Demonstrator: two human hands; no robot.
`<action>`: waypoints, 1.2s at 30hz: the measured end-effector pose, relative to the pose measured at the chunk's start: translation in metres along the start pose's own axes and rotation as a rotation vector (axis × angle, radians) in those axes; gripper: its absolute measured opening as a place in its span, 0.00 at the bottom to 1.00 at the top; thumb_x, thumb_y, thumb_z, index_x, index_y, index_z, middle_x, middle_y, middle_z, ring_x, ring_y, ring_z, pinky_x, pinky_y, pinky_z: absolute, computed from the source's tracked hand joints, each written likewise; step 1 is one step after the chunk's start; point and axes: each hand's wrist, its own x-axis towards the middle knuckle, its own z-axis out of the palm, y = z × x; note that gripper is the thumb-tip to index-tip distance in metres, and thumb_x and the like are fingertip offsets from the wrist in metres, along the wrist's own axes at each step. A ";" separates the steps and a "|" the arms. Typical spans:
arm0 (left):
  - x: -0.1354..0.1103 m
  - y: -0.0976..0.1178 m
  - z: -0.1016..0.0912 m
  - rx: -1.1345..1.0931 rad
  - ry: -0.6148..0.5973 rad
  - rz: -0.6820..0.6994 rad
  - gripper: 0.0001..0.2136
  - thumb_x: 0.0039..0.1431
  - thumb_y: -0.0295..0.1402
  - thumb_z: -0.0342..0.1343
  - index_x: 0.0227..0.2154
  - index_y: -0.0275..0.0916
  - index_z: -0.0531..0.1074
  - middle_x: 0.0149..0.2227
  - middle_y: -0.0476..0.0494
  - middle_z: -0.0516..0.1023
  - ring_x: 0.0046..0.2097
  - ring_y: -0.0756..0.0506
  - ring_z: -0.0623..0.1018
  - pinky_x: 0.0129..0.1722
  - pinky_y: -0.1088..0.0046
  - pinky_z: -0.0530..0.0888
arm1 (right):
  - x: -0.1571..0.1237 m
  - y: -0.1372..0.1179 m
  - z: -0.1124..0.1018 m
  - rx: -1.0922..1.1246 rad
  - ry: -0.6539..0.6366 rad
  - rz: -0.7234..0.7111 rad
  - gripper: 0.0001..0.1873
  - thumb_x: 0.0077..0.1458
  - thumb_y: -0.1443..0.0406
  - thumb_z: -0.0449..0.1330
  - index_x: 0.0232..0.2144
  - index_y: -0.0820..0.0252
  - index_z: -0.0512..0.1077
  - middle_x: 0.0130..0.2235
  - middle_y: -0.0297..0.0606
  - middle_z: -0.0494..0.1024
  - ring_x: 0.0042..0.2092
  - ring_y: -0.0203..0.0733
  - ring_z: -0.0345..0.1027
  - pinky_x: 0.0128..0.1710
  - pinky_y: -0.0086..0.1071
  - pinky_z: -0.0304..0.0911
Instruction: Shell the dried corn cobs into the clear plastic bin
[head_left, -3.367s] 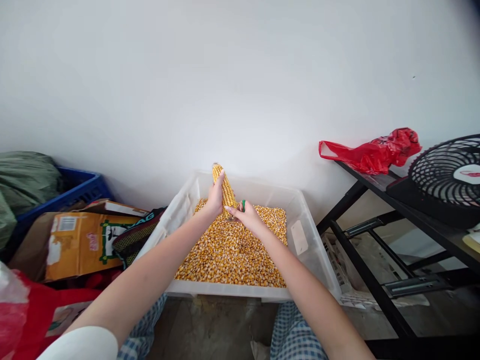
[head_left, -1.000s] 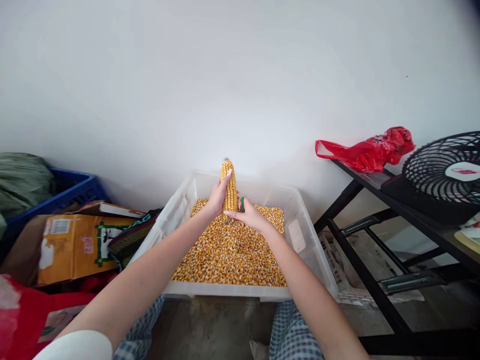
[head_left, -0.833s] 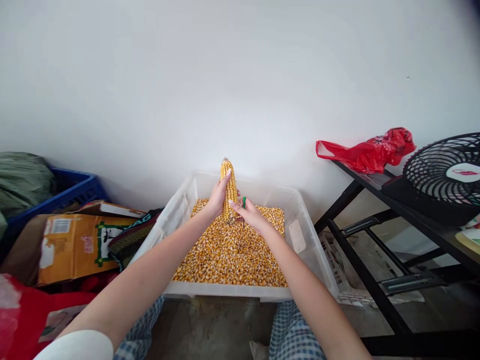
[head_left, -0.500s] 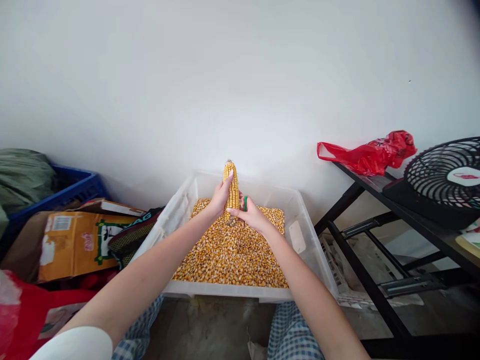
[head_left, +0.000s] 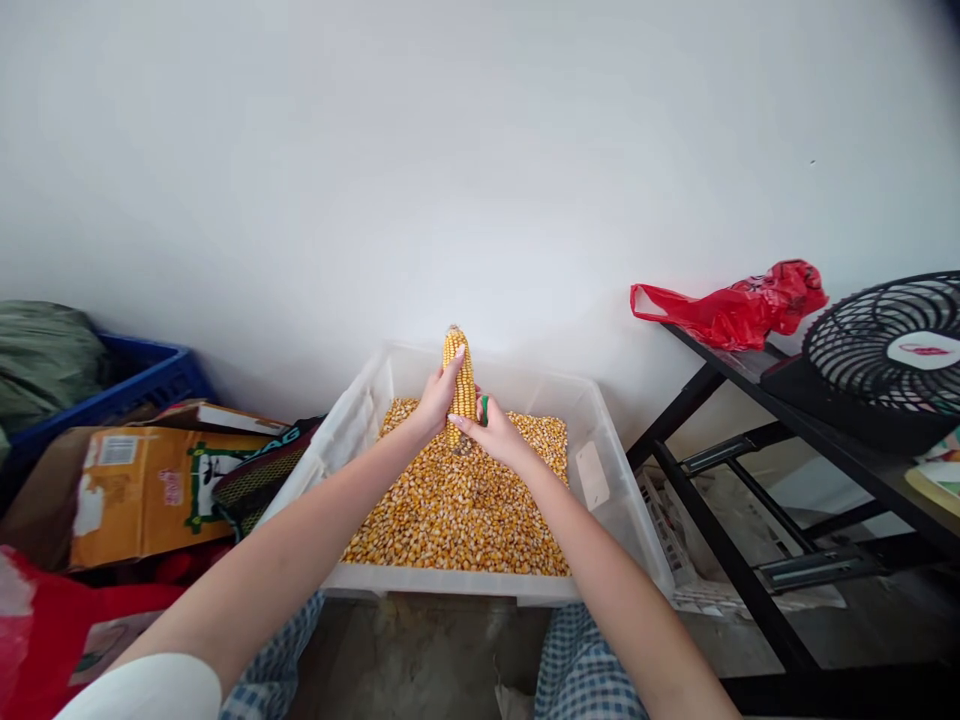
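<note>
A dried yellow corn cob [head_left: 460,370] stands nearly upright over a clear plastic tub [head_left: 621,500] heaped with loose corn kernels [head_left: 461,510]. My left hand [head_left: 433,400] is wrapped round the cob's lower half from the left. My right hand [head_left: 491,432] is closed on a small green-handled tool [head_left: 484,408] and presses against the cob's base from the right. The tool's working end is hidden behind the fingers.
A black metal table [head_left: 787,400] at the right carries a red plastic bag [head_left: 739,305] and a black fan [head_left: 889,350]. Left of the tub lie a cardboard box [head_left: 142,485], a blue crate [head_left: 142,385] with green cloth, and a red bag [head_left: 45,620]. A white wall stands behind.
The cob has been turned from leaning left to nearly upright. My right hand has made small strokes at the cob's base. Both hands keep their grips.
</note>
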 end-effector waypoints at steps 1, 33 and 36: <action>0.001 -0.001 -0.001 -0.003 0.000 -0.001 0.24 0.49 0.54 0.51 0.36 0.36 0.64 0.20 0.46 0.72 0.19 0.47 0.73 0.18 0.73 0.69 | -0.001 0.000 -0.002 -0.021 -0.011 -0.005 0.29 0.50 0.54 0.58 0.52 0.57 0.58 0.45 0.40 0.70 0.46 0.41 0.65 0.47 0.37 0.61; 0.002 0.003 -0.005 0.047 0.074 0.001 0.25 0.48 0.55 0.52 0.38 0.37 0.62 0.20 0.47 0.71 0.19 0.46 0.73 0.18 0.71 0.70 | -0.005 -0.006 -0.003 0.178 -0.076 0.158 0.25 0.47 0.53 0.61 0.44 0.56 0.59 0.44 0.39 0.69 0.41 0.39 0.67 0.35 0.34 0.69; 0.003 0.003 -0.006 0.058 0.083 0.014 0.26 0.48 0.55 0.52 0.40 0.37 0.62 0.21 0.48 0.71 0.19 0.46 0.74 0.18 0.71 0.70 | -0.006 -0.009 -0.006 0.235 -0.149 0.182 0.25 0.48 0.52 0.59 0.45 0.55 0.59 0.47 0.40 0.67 0.45 0.40 0.66 0.33 0.32 0.70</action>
